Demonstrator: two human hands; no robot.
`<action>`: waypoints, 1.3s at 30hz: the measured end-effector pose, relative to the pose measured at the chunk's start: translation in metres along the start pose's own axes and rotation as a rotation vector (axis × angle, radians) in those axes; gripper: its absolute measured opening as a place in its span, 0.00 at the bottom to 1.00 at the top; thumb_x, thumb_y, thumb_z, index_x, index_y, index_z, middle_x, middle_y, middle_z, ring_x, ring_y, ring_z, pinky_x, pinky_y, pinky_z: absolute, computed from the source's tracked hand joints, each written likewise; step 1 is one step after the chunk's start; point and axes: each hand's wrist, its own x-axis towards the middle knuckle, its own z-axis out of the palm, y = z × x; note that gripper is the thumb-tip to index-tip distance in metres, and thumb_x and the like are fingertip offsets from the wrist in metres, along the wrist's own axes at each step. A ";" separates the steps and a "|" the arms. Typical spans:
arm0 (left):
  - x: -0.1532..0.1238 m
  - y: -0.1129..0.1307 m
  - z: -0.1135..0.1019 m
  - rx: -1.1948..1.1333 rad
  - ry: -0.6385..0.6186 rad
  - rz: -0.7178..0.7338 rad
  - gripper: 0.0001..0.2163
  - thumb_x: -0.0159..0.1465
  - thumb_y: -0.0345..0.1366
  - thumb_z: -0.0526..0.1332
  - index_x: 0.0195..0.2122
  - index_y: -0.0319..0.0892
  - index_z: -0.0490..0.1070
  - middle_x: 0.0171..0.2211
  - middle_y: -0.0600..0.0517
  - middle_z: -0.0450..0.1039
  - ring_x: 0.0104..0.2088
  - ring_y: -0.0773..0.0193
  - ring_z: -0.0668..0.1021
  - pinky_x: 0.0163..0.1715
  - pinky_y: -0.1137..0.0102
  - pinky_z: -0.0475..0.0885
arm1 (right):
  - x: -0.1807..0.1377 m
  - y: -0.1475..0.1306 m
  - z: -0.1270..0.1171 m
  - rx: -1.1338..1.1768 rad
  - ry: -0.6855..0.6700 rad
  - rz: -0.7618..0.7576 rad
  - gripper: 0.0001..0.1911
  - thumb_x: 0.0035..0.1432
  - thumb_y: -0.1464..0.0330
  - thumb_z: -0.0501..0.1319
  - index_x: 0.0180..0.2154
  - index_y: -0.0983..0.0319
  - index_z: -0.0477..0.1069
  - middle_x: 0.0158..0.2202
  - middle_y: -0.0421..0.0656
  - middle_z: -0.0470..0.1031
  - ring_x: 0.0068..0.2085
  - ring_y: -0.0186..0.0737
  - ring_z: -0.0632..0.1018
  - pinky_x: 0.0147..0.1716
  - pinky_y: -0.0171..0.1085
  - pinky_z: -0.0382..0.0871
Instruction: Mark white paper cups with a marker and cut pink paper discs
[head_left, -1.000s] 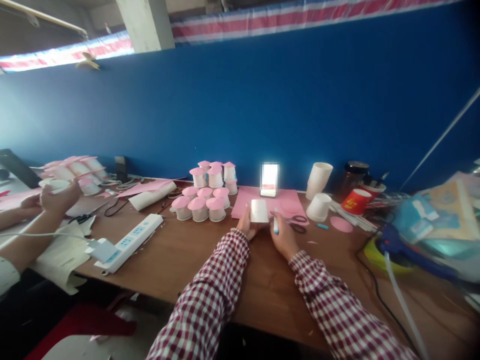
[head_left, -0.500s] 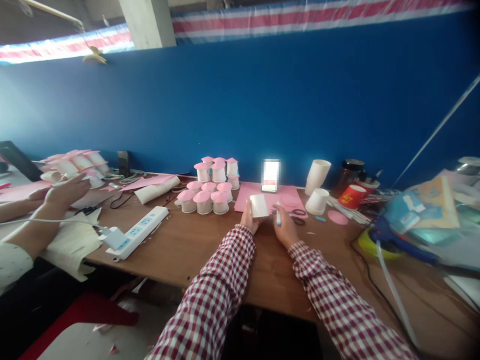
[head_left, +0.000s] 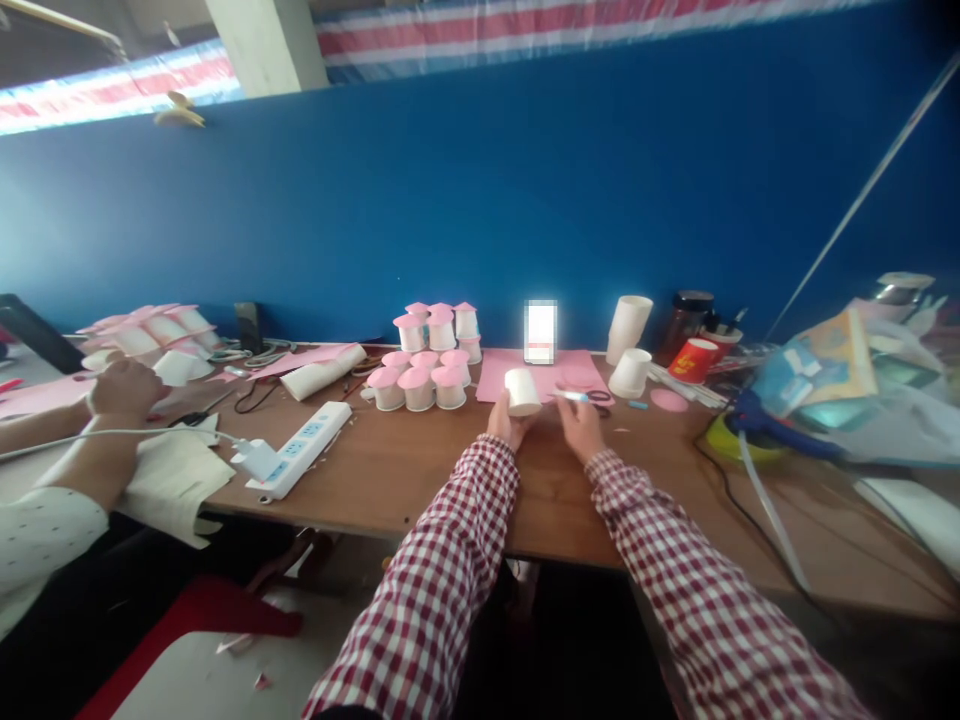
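My left hand (head_left: pixel 504 426) is closed round a small white paper cup (head_left: pixel 522 391), held tilted just above the pink paper sheet (head_left: pixel 495 376) on the wooden table (head_left: pixel 420 480). My right hand (head_left: pixel 580 428) grips a blue-and-white pen (head_left: pixel 573 396) lying nearly level, its tip pointing left toward the cup. Black-handled scissors (head_left: pixel 598 396) lie just beyond the right hand. A stack of white cups with pink lids (head_left: pixel 425 362) stands left of the pink sheet.
A lit phone (head_left: pixel 540 331) stands against the blue wall. White cups (head_left: pixel 628 345), a red cup (head_left: pixel 693 359) and a dark jar sit at the right, beside a glue gun (head_left: pixel 780 440) with its cord. A power strip (head_left: pixel 301 450) lies at the left, near another person's hand (head_left: pixel 124 388).
The cup has been tipped from upright to tilted in my left hand, and the pen has swung from upright to nearly level. The camera pulled back a little.
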 end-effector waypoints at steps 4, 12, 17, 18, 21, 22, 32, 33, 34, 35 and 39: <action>0.007 0.000 -0.002 0.043 -0.035 -0.017 0.16 0.63 0.45 0.53 0.44 0.37 0.66 0.38 0.43 0.72 0.35 0.60 0.75 0.37 0.62 0.74 | 0.001 -0.002 0.005 0.094 0.117 0.099 0.24 0.56 0.52 0.52 0.36 0.67 0.72 0.28 0.46 0.76 0.27 0.39 0.74 0.24 0.36 0.69; 0.025 0.007 -0.006 0.130 -0.221 -0.164 0.17 0.60 0.45 0.57 0.46 0.38 0.67 0.41 0.41 0.73 0.41 0.56 0.76 0.42 0.57 0.73 | 0.023 0.004 0.000 0.161 0.255 0.138 0.17 0.48 0.56 0.61 0.27 0.65 0.70 0.25 0.43 0.73 0.27 0.36 0.71 0.27 0.35 0.67; 0.023 0.009 -0.008 0.132 -0.208 -0.088 0.13 0.61 0.40 0.57 0.45 0.40 0.68 0.40 0.43 0.73 0.41 0.57 0.76 0.43 0.58 0.72 | 0.023 0.004 0.003 0.247 0.226 0.196 0.15 0.48 0.58 0.61 0.31 0.64 0.70 0.23 0.39 0.71 0.24 0.32 0.69 0.22 0.32 0.64; 0.022 0.010 -0.008 0.137 -0.175 -0.083 0.13 0.62 0.40 0.57 0.45 0.39 0.67 0.40 0.43 0.73 0.40 0.58 0.76 0.42 0.58 0.73 | 0.021 0.003 0.003 0.267 0.226 0.216 0.15 0.49 0.58 0.60 0.31 0.64 0.69 0.23 0.39 0.70 0.22 0.31 0.68 0.20 0.31 0.63; 0.019 0.010 -0.008 0.137 -0.085 -0.071 0.16 0.62 0.42 0.56 0.46 0.37 0.66 0.39 0.42 0.72 0.37 0.58 0.76 0.39 0.59 0.74 | 0.018 0.001 0.001 0.310 0.255 0.269 0.14 0.52 0.58 0.58 0.29 0.64 0.68 0.22 0.39 0.70 0.22 0.31 0.68 0.19 0.30 0.61; 0.018 0.010 -0.008 0.133 -0.070 -0.064 0.17 0.62 0.43 0.55 0.46 0.37 0.66 0.39 0.42 0.72 0.36 0.59 0.76 0.38 0.59 0.74 | 0.017 0.000 -0.001 0.319 0.268 0.281 0.14 0.52 0.58 0.57 0.28 0.64 0.67 0.22 0.39 0.69 0.23 0.31 0.69 0.19 0.30 0.61; 0.017 0.006 -0.007 0.132 -0.073 -0.041 0.19 0.62 0.46 0.54 0.46 0.35 0.67 0.37 0.41 0.72 0.34 0.59 0.76 0.35 0.63 0.73 | 0.000 -0.024 0.004 0.397 0.089 0.206 0.14 0.52 0.58 0.59 0.32 0.63 0.68 0.24 0.40 0.72 0.25 0.32 0.71 0.20 0.30 0.63; 0.018 0.006 -0.007 0.134 -0.068 -0.045 0.19 0.62 0.45 0.53 0.46 0.35 0.67 0.37 0.41 0.72 0.34 0.59 0.76 0.35 0.63 0.73 | 0.001 -0.022 0.005 0.422 0.089 0.240 0.14 0.51 0.58 0.59 0.31 0.63 0.68 0.24 0.40 0.72 0.25 0.32 0.72 0.20 0.30 0.63; 0.018 0.006 -0.007 0.132 -0.062 -0.048 0.19 0.62 0.45 0.53 0.46 0.35 0.67 0.37 0.41 0.73 0.34 0.59 0.76 0.35 0.63 0.73 | 0.002 -0.020 0.006 0.440 0.098 0.271 0.14 0.51 0.58 0.59 0.30 0.63 0.68 0.23 0.40 0.72 0.24 0.32 0.72 0.20 0.30 0.63; 0.018 0.006 -0.007 0.126 -0.059 -0.048 0.19 0.62 0.45 0.53 0.46 0.36 0.67 0.37 0.42 0.73 0.34 0.60 0.76 0.36 0.63 0.74 | 0.004 -0.017 0.006 0.450 0.111 0.292 0.14 0.51 0.58 0.59 0.28 0.63 0.68 0.22 0.40 0.72 0.24 0.31 0.71 0.20 0.29 0.63; 0.022 0.006 -0.005 0.099 -0.087 -0.064 0.19 0.62 0.46 0.53 0.47 0.37 0.67 0.40 0.42 0.72 0.36 0.60 0.76 0.37 0.62 0.74 | 0.022 -0.005 0.005 0.428 0.200 0.294 0.15 0.51 0.57 0.59 0.24 0.63 0.67 0.18 0.38 0.69 0.20 0.30 0.69 0.18 0.30 0.62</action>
